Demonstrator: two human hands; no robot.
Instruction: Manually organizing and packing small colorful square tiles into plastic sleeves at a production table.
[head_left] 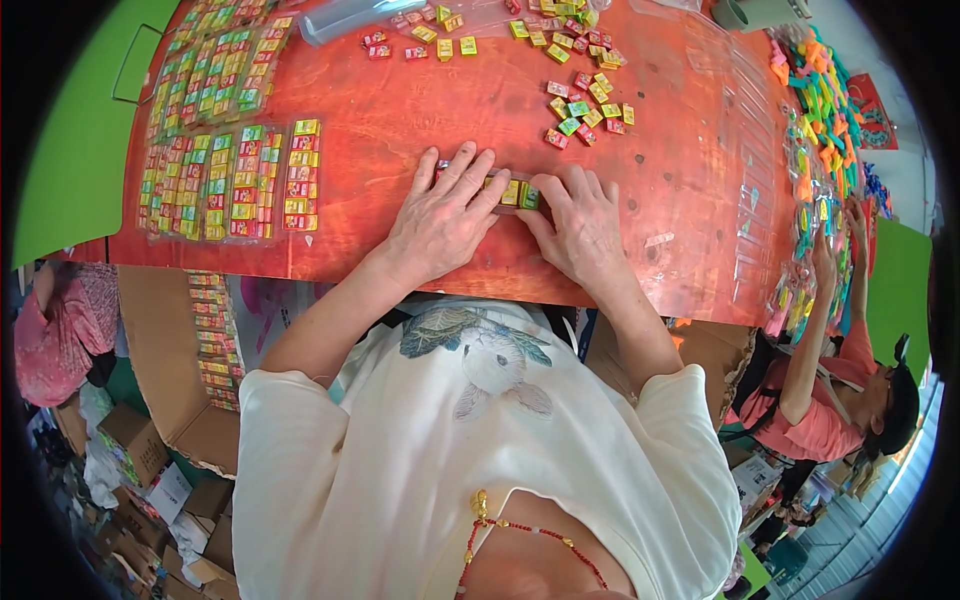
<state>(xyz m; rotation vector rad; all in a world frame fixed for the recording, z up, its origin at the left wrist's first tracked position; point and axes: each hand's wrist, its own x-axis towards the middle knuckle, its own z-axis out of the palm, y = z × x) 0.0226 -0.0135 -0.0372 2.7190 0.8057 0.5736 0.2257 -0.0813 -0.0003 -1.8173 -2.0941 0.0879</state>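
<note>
a row of small yellow and green boxes in clear plastic point(511, 193) sits on the red wooden table point(400, 110). the left hand point(441, 222) covers its left end, fingers a bit apart. the right hand point(585, 228) curls at its right end; i can't tell if it pinches.

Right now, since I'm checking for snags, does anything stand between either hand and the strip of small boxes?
Nothing visible: the left hand lies over the strip, the right hand is at its right end.

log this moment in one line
left hand: over row of small boxes | right hand: at row's right end | loose boxes: beyond hands on red table
</note>
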